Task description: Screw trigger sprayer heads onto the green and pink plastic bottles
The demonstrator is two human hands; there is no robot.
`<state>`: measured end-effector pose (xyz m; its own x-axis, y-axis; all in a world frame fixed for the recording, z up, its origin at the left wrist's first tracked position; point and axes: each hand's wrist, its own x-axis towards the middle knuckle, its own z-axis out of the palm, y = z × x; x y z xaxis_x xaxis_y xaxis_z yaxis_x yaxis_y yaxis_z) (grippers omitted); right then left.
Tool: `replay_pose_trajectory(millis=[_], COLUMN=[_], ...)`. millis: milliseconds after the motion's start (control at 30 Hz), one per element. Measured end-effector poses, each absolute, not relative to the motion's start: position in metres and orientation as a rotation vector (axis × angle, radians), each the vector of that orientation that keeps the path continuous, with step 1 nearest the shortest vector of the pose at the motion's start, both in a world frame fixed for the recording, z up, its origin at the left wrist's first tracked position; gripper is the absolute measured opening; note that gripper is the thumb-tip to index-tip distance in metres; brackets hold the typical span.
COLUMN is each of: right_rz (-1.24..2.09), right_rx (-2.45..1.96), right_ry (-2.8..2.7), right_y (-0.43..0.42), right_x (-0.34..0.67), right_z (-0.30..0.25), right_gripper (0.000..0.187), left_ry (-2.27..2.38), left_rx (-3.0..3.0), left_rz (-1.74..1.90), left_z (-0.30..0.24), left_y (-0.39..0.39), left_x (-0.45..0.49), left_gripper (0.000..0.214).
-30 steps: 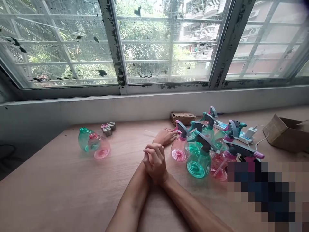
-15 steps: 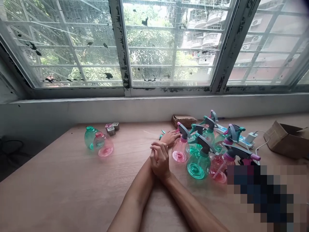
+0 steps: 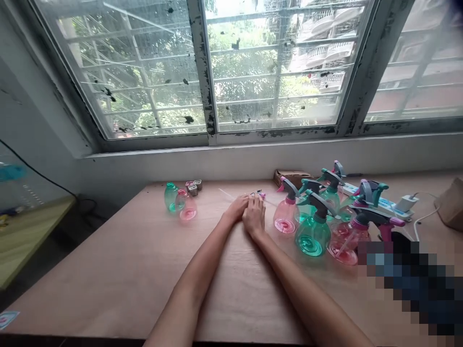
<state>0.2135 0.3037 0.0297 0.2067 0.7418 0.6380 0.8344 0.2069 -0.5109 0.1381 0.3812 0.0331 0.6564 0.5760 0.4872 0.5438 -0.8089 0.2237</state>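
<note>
My left hand [image 3: 237,210] and my right hand [image 3: 255,215] lie side by side on the wooden table [image 3: 119,270], fingers stretched forward and touching each other. Right at their fingertips lies a small loose spray head [image 3: 259,194] with pink and teal parts, and a thin clear tube [image 3: 226,193] runs left from it. Whether any finger grips it I cannot make out. Just right of my right hand stands a pink spray bottle [image 3: 285,217], the nearest of a cluster.
Several pink and green spray bottles [image 3: 314,230] crowd the table's right side, with a power strip [image 3: 383,205] and charger behind. Two capless bottles [image 3: 180,202] and small cubes [image 3: 193,186] lie at the back left. A brown box [image 3: 289,176] sits by the windowsill. A blurred patch covers the lower right.
My right hand has unclasped and moved forward beside the left. Both hands now rest farther from me, at the spray head. The camera has swung left.
</note>
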Motion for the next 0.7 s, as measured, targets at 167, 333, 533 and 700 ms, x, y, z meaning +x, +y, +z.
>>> replay_pose_trajectory(millis=[167, 333, 533, 700], right_rz=[-0.054, -0.062, -0.137, -0.146], right_rx=[-1.657, -1.634, -1.322, -1.145], right_ry=[-1.657, -1.799, -2.146, -2.289], right_y=[0.324, 0.331, 0.336, 0.337], right_x=[0.209, 0.207, 0.209, 0.209], right_z=[0.018, 0.017, 0.025, 0.026], right_gripper=[0.050, 0.051, 0.048, 0.050], left_ry=[1.056, 1.145, 1.675, 2.167], left_rx=[2.994, 3.052, 2.673, 1.838], left_rz=[0.750, 0.888, 1.539, 2.090], left_z=[0.050, 0.059, 0.066, 0.080], left_y=[0.380, 0.352, 0.326, 0.335], left_x=[0.083, 0.043, -0.021, -0.090], left_gripper=[0.032, 0.037, 0.042, 0.051])
